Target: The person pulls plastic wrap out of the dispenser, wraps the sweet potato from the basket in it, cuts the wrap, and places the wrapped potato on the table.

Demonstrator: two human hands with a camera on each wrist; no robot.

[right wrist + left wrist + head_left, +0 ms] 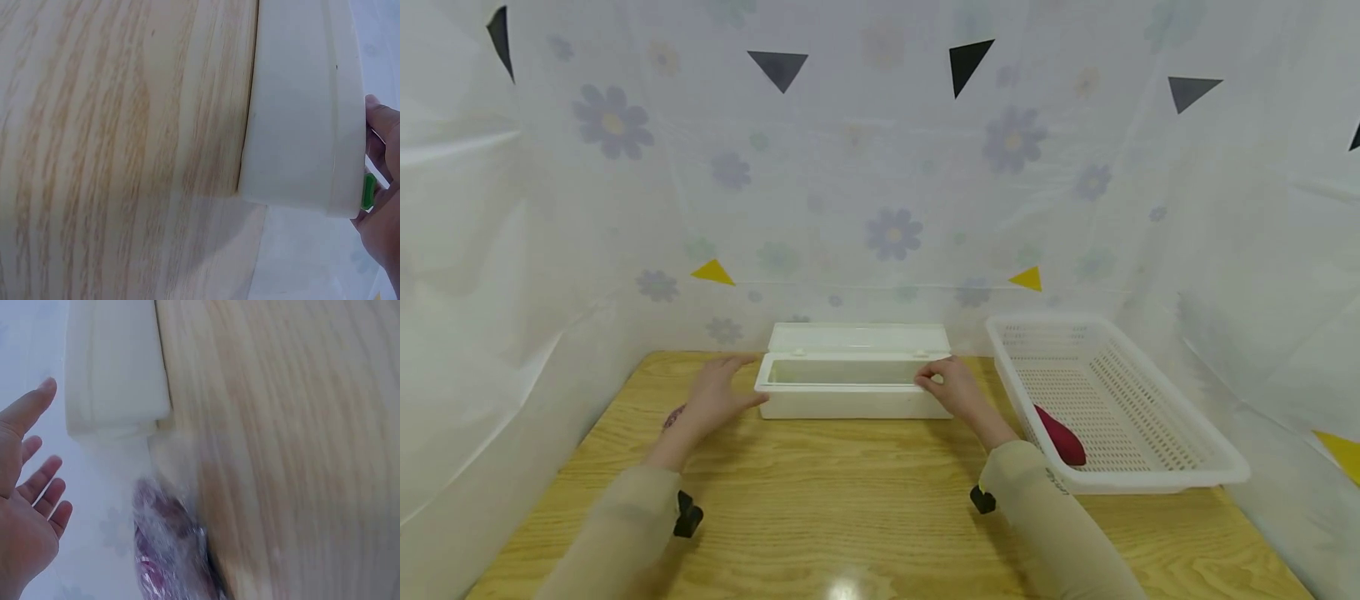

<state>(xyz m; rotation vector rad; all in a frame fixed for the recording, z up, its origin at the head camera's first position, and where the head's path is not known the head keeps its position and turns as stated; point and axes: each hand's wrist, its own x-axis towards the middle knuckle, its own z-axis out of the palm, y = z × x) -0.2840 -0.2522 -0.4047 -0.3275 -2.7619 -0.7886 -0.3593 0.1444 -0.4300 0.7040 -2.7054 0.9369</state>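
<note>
A long white box (850, 404) lies on the table with its hinged lid (859, 337) tipped back. My left hand (718, 396) is beside the box's left end, fingers spread and nothing held, the thumb close to the front corner. At the right end, my right hand (951, 387) is over the front rim with thumb and forefinger brought together. In the right wrist view, a small green piece (369, 190) shows within its curled fingers, mostly hidden by hand and box. A clear plastic wrapping with something purplish inside (165, 540) lies near the box's left end.
A white perforated basket (1150, 479) stands on the right, with a dark red, tapered thing (1062, 435) inside. Below everything is a wood-grain table (842, 500). A flower-printed sheet (880, 167) closes off the back and sides.
</note>
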